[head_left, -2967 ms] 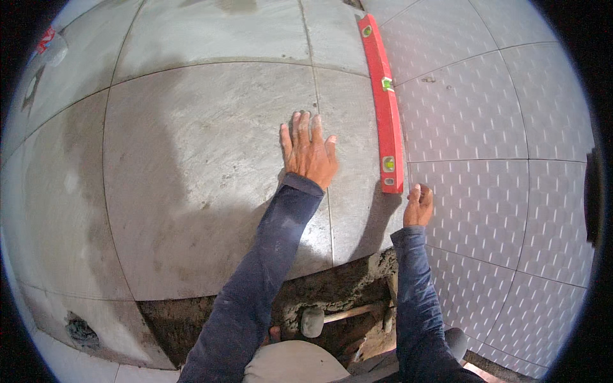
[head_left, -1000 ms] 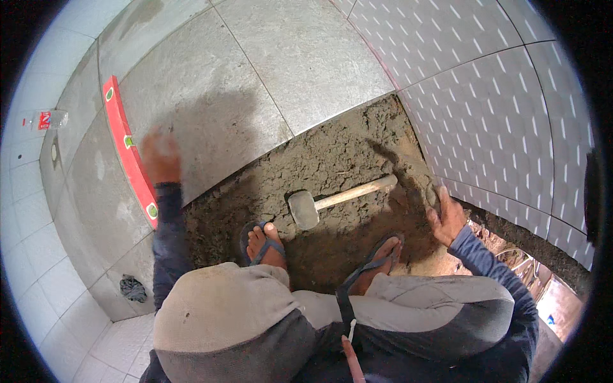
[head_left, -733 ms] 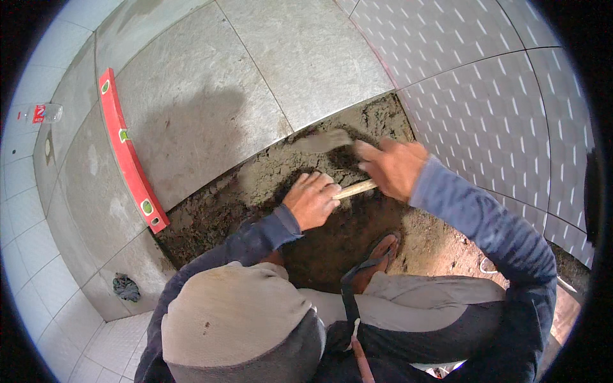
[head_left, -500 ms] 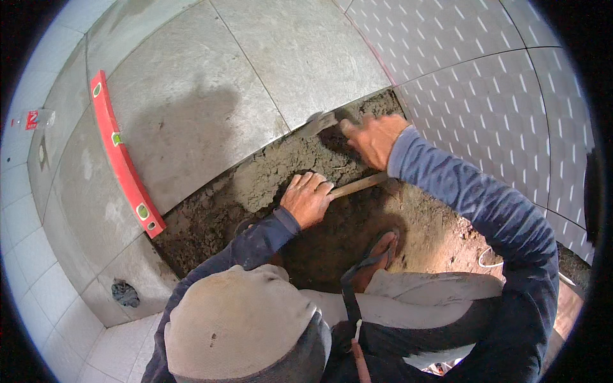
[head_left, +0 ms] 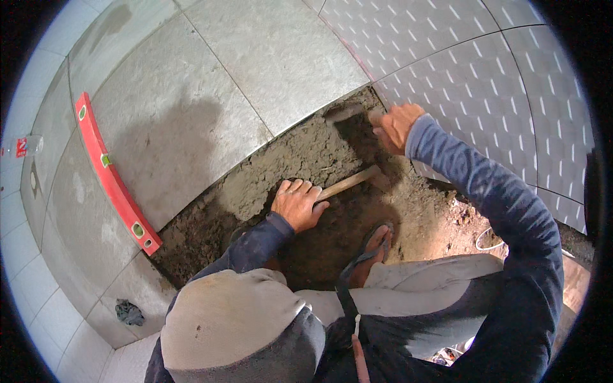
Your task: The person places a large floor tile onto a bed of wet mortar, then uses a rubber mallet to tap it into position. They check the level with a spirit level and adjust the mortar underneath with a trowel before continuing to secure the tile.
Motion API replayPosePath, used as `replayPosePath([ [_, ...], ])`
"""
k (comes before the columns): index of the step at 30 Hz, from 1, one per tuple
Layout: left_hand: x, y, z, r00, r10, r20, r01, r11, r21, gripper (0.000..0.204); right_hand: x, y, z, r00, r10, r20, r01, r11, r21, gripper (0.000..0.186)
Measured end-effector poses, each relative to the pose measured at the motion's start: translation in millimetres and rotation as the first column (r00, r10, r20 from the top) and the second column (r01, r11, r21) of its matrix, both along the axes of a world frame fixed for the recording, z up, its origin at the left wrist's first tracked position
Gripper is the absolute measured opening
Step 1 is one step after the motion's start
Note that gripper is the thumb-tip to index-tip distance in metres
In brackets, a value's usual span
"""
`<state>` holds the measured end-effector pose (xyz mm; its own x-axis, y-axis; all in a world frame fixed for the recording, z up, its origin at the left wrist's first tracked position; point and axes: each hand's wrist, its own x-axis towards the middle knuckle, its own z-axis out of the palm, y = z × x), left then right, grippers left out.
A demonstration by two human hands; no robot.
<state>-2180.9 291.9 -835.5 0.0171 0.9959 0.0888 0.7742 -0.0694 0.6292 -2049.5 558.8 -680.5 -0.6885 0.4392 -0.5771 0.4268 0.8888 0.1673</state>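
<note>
My right hand (head_left: 399,127) is closed at the far right end of a mortar bed (head_left: 290,156). Beside it a trowel (head_left: 345,114) shows as a smeared blade against the mortar; its handle is hidden in my fist. My left hand (head_left: 299,205) rests at the near edge of the mortar, wrapped around a wooden handle (head_left: 348,184). The handle slants up to the right, ending in a brownish piece whose kind I cannot make out. Beyond the mortar lie large grey floor tiles (head_left: 172,121).
A red spirit level (head_left: 115,172) lies on the tiles at left. Further left is a clear plastic bottle (head_left: 29,147). A dark lump (head_left: 129,312) sits on a tile at lower left. Patterned wall tiles (head_left: 460,89) rise at right. My sandalled foot (head_left: 373,252) stands on the dirt.
My right hand and the trowel have moved right, toward the wall tiles. The far end of the wooden handle, hidden before, now shows. My left hand keeps its grip; the view has shifted slightly.
</note>
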Motion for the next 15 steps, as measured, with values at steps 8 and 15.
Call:
replayPosePath([
  [8, 3.8, 0.1, 0.5, 0.999, 0.035, 0.003, -0.035, 0.999, -0.022, 0.031, 34.0, 1.5, 16.9, 0.895, -0.418, -0.158, 0.438, 0.892, 0.117, 0.030],
  [15, 1.0, -2.0, -1.1, 0.997, 0.055, 0.045, -0.055, 0.998, -0.007, 0.028, 12.8, -37.5, 9.7, 0.910, -0.413, 0.034, 0.414, 0.903, -0.120, 0.032],
])
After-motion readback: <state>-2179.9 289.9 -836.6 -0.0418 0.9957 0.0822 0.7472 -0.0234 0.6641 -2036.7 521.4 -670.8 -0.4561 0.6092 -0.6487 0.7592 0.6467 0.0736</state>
